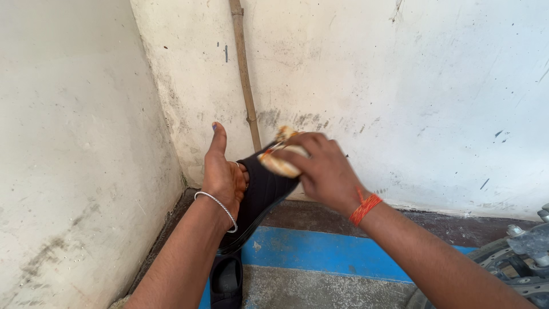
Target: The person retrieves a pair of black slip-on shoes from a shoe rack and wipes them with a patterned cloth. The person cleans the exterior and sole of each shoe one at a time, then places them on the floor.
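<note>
My left hand (222, 171) is tucked inside a black shoe (260, 197) and holds it up in front of the wall corner, thumb pointing up. A silver bangle circles that wrist. My right hand (323, 169), with an orange thread at the wrist, grips a pale, worn brush or cloth (281, 157) and presses it on the upper part of the shoe. This item is blurred, so I cannot tell which it is. A second black shoe (226, 281) lies on the floor below.
White stained walls meet in a corner at left. A thin bamboo stick (245, 74) leans upright against the back wall. A blue painted strip (320, 252) runs along the floor. Part of a wheel and metal parts (523, 260) show at lower right.
</note>
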